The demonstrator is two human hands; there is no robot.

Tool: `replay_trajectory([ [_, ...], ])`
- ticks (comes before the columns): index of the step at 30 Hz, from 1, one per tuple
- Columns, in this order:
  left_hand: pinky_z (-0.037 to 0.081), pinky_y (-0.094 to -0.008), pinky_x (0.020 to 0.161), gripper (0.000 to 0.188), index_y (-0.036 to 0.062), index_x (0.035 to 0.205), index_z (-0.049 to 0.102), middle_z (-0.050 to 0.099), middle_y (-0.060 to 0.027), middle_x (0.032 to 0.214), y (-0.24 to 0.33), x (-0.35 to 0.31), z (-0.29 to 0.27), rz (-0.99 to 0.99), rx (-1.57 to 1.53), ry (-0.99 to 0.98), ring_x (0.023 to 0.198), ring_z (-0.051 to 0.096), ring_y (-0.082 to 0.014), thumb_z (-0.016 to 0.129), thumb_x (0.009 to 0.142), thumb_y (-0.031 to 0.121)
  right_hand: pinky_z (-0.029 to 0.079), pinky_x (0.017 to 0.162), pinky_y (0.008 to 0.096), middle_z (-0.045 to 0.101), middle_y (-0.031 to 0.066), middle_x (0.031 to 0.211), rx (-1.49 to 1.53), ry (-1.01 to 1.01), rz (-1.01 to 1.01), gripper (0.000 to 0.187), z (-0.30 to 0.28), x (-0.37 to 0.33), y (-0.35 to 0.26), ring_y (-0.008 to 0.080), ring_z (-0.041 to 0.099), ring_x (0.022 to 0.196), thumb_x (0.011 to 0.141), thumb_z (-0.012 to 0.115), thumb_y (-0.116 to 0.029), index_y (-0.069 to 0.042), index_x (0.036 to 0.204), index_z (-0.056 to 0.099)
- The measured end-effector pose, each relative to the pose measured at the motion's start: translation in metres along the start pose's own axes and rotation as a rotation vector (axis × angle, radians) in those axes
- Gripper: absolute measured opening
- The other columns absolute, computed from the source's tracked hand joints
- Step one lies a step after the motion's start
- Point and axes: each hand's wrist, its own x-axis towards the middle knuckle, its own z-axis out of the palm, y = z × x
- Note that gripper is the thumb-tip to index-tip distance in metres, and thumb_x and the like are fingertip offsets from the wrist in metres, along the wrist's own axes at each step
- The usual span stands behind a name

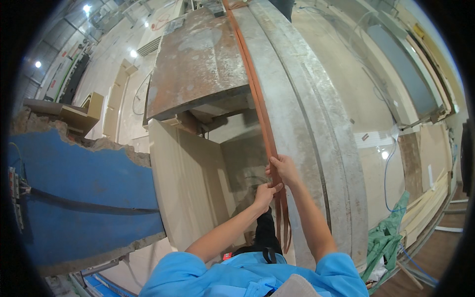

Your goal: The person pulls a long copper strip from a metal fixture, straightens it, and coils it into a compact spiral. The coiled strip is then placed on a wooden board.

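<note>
Long, narrow reddish-brown strips point(255, 94) run along the left edge of a long grey metal-topped bench point(292, 114), from its far end toward me. My right hand point(283, 169) is closed round the strips near their close end. Just below it, my left hand point(265, 196) pinches them from the left side. Past my hands the loose strip ends hang down in a curve before my body. At the far end another person's hand point(238, 4) rests by the strips.
Left of the bench lies a stained brown metal plate point(198, 64) with an opening below it. A pale upright panel point(188, 183) stands near a blue surface point(89, 198) with a ragged edge. On the right are a green cloth point(388, 242) and pale wooden slats point(425, 213).
</note>
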Motion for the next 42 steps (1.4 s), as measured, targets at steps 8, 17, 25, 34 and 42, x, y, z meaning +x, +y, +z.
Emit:
replay_trajectory([
  [8,0.048,-0.0320,0.084,0.030,0.0057,0.117,0.064,0.069,-0.0020,0.101,0.063,0.068,-0.026,0.234,-0.162,-0.124,0.094,0.063,-0.0146,0.052,0.098,0.026,0.058,0.055,0.0326,0.069,0.0096,0.077,0.074,-0.024,-0.026,0.021,0.001,-0.008,0.013,0.0180,0.069,0.062,0.106,0.057,-0.017,0.002,0.100,0.063],
  [17,0.050,-0.0353,0.079,0.028,0.0044,0.109,0.066,0.068,-0.0040,0.097,0.152,0.154,-0.013,0.258,-0.054,0.164,0.087,0.063,-0.0163,0.065,0.102,0.032,0.058,0.062,0.0319,0.069,0.0097,0.080,-0.037,0.018,0.046,0.024,0.000,-0.046,0.018,0.0180,0.071,0.066,0.108,0.055,-0.018,0.004,0.111,0.064],
  [25,0.050,-0.0369,0.076,0.020,0.0055,0.105,0.067,0.070,-0.0035,0.098,0.174,0.225,-0.028,0.332,0.053,0.162,0.086,0.065,-0.0169,0.066,0.103,0.025,0.058,0.061,0.0320,0.069,0.0098,0.081,0.024,0.020,0.063,0.026,-0.001,-0.059,0.019,0.0168,0.070,0.066,0.108,0.056,-0.020,0.005,0.112,0.064],
  [34,0.052,-0.0370,0.074,0.016,0.0040,0.104,0.070,0.073,-0.0060,0.096,0.184,0.240,-0.031,0.301,0.090,0.187,0.084,0.067,-0.0187,0.069,0.101,0.020,0.060,0.061,0.0328,0.069,0.0102,0.080,0.032,0.007,0.063,0.023,-0.002,-0.074,0.027,0.0175,0.070,0.065,0.109,0.052,-0.016,0.005,0.110,0.063],
  [42,0.044,-0.0437,0.103,0.046,-0.0050,0.130,0.058,0.065,-0.0161,0.127,0.171,0.259,-0.040,0.256,0.031,0.132,0.117,0.060,-0.0258,0.076,0.095,0.019,0.058,0.064,0.0325,0.069,0.0097,0.082,0.054,0.014,0.083,0.027,-0.003,-0.085,0.028,0.0173,0.070,0.067,0.108,0.056,-0.020,0.005,0.112,0.064],
])
